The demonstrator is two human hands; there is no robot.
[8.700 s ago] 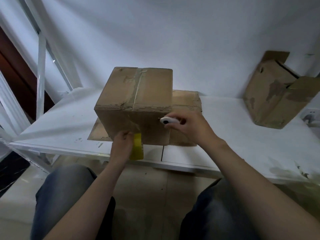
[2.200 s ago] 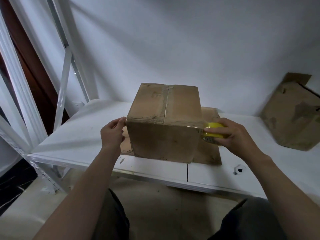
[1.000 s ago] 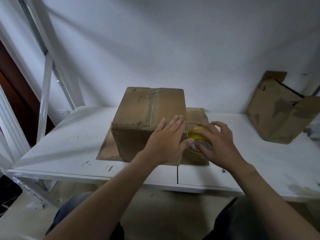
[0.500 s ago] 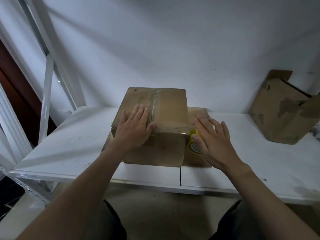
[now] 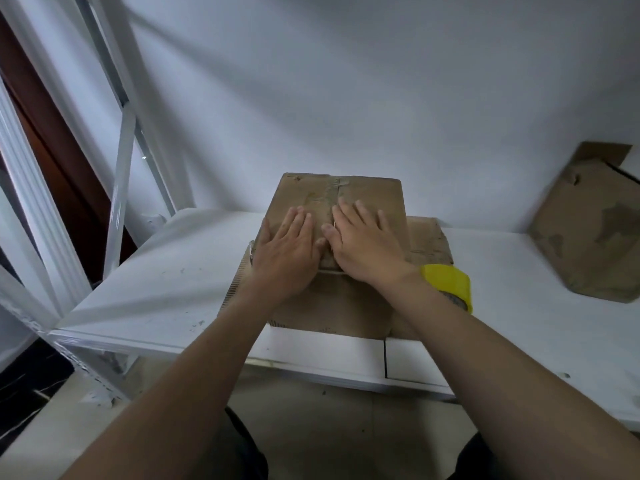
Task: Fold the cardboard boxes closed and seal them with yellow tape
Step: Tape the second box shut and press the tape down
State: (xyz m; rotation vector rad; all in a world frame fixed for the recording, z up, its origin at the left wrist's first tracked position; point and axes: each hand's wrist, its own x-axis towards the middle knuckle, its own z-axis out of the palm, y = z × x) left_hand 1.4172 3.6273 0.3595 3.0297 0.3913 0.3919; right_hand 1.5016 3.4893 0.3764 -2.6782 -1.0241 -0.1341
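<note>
Head view: left hand [image 5: 287, 247] and right hand [image 5: 363, 244] press flat on the closed box [image 5: 367, 194], fingers [image 5: 360, 211] straight, gripping nothing, either side of its seam. This box sits mid-desk [image 5: 166, 282] on a cardboard sheet [image 5: 427, 237]. Tape [image 5: 448, 280] shows just behind the right wrist.

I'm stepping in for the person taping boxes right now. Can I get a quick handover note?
Left hand: open, flat on top of the closed box.
Right hand: open, flat beside it; no grip on anything.
The closed box stands on a flat cardboard sheet on the white table; the yellow tape roll sits by the right wrist.
Done: flaps folded shut.
Left: no yellow tape shows on it; the second box, far right, has a flap up.
</note>
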